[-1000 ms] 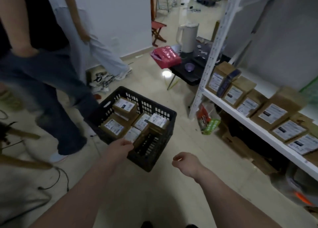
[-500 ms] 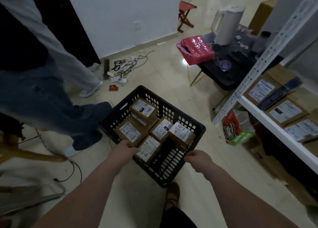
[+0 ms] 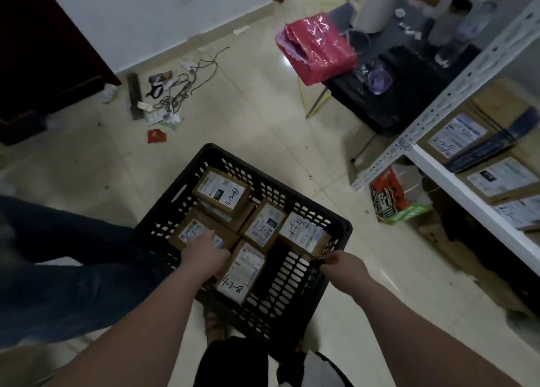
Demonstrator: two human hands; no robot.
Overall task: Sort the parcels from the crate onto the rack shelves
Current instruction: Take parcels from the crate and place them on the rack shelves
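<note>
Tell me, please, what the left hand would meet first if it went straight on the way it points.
Most likely the labelled cardboard parcel at the left of the black crate: the left hand points into the crate over it, at its label. Contact cannot be told.

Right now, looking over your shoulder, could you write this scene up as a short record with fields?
Crate: black crate, holding several brown labelled parcels
Left hand: left hand is inside the crate, fingers on the left parcel; whether it grips is unclear
Right hand: right hand grips the crate's near right rim
Readable marks: 4-2-8 parcel, 4-2-13 parcel
Rack shelf: white rack shelf to the right bears shelved parcels
Floor clutter: cables by the wall
</note>
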